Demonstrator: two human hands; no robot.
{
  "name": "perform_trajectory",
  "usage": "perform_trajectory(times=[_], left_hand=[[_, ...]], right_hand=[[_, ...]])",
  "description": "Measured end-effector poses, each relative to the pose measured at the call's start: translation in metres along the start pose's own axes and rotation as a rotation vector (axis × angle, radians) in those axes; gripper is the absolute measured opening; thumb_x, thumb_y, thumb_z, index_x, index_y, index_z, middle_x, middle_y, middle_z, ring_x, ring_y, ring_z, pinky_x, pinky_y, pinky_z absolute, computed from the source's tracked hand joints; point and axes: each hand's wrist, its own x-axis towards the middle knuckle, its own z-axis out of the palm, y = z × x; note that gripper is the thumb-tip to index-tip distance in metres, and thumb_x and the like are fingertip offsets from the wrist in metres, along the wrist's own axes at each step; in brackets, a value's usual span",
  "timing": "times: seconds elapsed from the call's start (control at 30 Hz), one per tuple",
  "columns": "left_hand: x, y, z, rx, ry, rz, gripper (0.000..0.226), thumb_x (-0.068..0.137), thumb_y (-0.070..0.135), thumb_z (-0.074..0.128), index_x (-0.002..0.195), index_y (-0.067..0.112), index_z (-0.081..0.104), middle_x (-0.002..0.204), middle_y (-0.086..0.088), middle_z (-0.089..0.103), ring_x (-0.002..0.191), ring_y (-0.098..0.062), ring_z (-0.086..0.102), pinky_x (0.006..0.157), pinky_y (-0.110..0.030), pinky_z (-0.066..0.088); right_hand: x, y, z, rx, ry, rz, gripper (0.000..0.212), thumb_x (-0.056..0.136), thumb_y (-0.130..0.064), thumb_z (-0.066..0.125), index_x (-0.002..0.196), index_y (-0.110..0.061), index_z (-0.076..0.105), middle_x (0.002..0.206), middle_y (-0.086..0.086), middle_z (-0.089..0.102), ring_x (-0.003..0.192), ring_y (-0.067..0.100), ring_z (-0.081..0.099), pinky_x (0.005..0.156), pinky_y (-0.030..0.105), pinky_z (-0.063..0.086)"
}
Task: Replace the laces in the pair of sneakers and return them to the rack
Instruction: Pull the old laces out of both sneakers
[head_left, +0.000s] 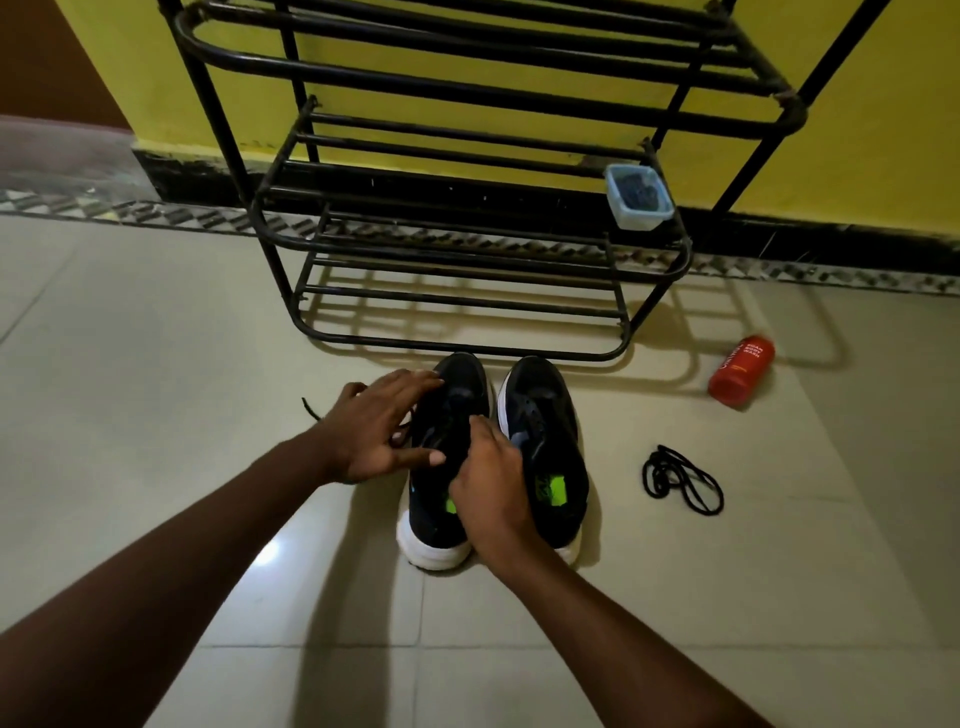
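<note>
Two black sneakers with white soles stand side by side on the tiled floor, toes toward the rack: the left sneaker (447, 431) and the right sneaker (545, 426). My left hand (376, 426) rests on the left sneaker's outer side with fingers spread and straight. My right hand (491, 483) is over the left sneaker's tongue, fingers curled at the eyelets; what they pinch is hidden. A black lace end (311, 408) trails left of the left hand. A loose black lace (680, 480) lies coiled on the floor to the right. The black metal rack (457, 244) stands behind.
A small blue-rimmed plastic container (638, 196) with dark contents sits on the rack's middle shelf at right. A red bottle (742, 370) lies on the floor right of the rack. A yellow wall with a black skirting is behind.
</note>
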Motion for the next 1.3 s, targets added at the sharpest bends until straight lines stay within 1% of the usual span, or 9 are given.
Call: perform_trajectory(times=[0.1, 0.23, 0.47, 0.73, 0.87, 0.93, 1.13, 1.23, 1.3], left_hand=[[-0.007, 0.004, 0.015, 0.012, -0.045, 0.018, 0.1, 0.083, 0.086, 0.038, 0.16, 0.034, 0.0, 0.169, 0.011, 0.0, 0.156, -0.012, -0.003, 0.122, -0.054, 0.013], [-0.011, 0.006, 0.026, 0.029, -0.025, -0.007, 0.104, 0.078, 0.093, 0.016, 0.16, 0.032, -0.003, 0.169, 0.011, 0.001, 0.156, -0.013, 0.002, 0.122, -0.054, 0.018], [-0.009, 0.009, 0.028, 0.081, 0.0, -0.018, 0.095, 0.087, 0.085, 0.026, 0.16, 0.03, -0.002, 0.169, 0.006, 0.01, 0.155, -0.015, 0.012, 0.119, -0.055, 0.02], [-0.012, 0.012, 0.029, 0.066, 0.006, -0.019, 0.092, 0.09, 0.08, 0.03, 0.159, 0.028, 0.001, 0.169, 0.002, 0.012, 0.155, -0.017, 0.014, 0.12, -0.054, 0.022], [-0.012, 0.012, 0.03, 0.094, 0.02, -0.026, 0.094, 0.089, 0.081, 0.029, 0.16, 0.026, 0.002, 0.167, 0.0, 0.018, 0.153, -0.018, 0.018, 0.119, -0.057, 0.022], [-0.012, 0.014, 0.031, 0.09, 0.032, -0.033, 0.094, 0.087, 0.083, 0.026, 0.159, 0.026, 0.005, 0.166, 0.0, 0.021, 0.152, -0.018, 0.021, 0.118, -0.056, 0.023], [-0.012, 0.013, 0.034, 0.092, 0.048, -0.038, 0.096, 0.084, 0.086, 0.02, 0.159, 0.027, 0.005, 0.168, 0.004, 0.015, 0.154, -0.015, 0.015, 0.119, -0.054, 0.022], [-0.012, 0.013, 0.034, 0.094, 0.039, -0.038, 0.095, 0.087, 0.084, 0.023, 0.16, 0.026, 0.002, 0.168, 0.002, 0.015, 0.155, -0.016, 0.012, 0.12, -0.054, 0.02], [-0.012, 0.013, 0.034, 0.086, 0.04, -0.039, 0.094, 0.089, 0.081, 0.028, 0.16, 0.025, 0.003, 0.168, 0.0, 0.016, 0.155, -0.017, 0.013, 0.12, -0.054, 0.02]], right_hand=[[0.005, -0.004, -0.006, 0.002, -0.034, 0.008, 0.054, 0.09, -0.009, 0.066, 0.141, -0.01, 0.048, 0.142, 0.007, 0.053, 0.131, 0.025, 0.049, 0.11, 0.031, 0.039], [0.016, -0.007, -0.014, -0.01, -0.076, -0.005, 0.067, 0.084, -0.017, 0.077, 0.143, -0.014, 0.046, 0.137, 0.008, 0.053, 0.126, 0.027, 0.055, 0.104, 0.036, 0.047], [0.067, -0.011, -0.024, -0.206, -0.165, -0.163, 0.036, 0.087, -0.006, 0.066, 0.122, -0.014, 0.068, 0.129, 0.011, 0.044, 0.121, 0.029, 0.049, 0.103, 0.034, 0.046], [0.088, -0.012, -0.017, -0.385, -0.168, -0.283, 0.014, 0.091, -0.007, 0.062, 0.105, -0.01, 0.066, 0.121, 0.011, 0.049, 0.118, 0.029, 0.046, 0.088, 0.043, 0.052], [0.096, 0.0, -0.008, 0.138, -0.015, 0.067, 0.003, 0.093, -0.007, 0.059, 0.095, -0.009, 0.06, 0.102, 0.011, 0.067, 0.097, 0.025, 0.061, 0.081, 0.036, 0.05], [0.095, 0.003, -0.009, 0.44, 0.031, 0.222, 0.015, 0.096, -0.013, 0.06, 0.081, -0.013, 0.058, 0.088, 0.008, 0.07, 0.08, 0.02, 0.062, 0.075, 0.031, 0.046], [0.096, 0.005, -0.023, 0.084, -0.193, -0.055, 0.012, 0.087, -0.02, 0.075, 0.076, -0.015, 0.073, 0.083, 0.001, 0.072, 0.083, 0.013, 0.066, 0.074, 0.023, 0.048], [0.099, -0.001, -0.022, 0.376, -0.142, 0.096, 0.014, 0.1, -0.021, 0.059, 0.093, -0.01, 0.066, 0.094, 0.004, 0.067, 0.082, 0.014, 0.058, 0.072, 0.027, 0.044], [0.1, -0.004, -0.028, 0.779, -0.136, 0.337, 0.016, 0.106, -0.022, 0.047, 0.102, -0.01, 0.058, 0.092, 0.008, 0.065, 0.063, 0.012, 0.049, 0.052, 0.027, 0.039]])
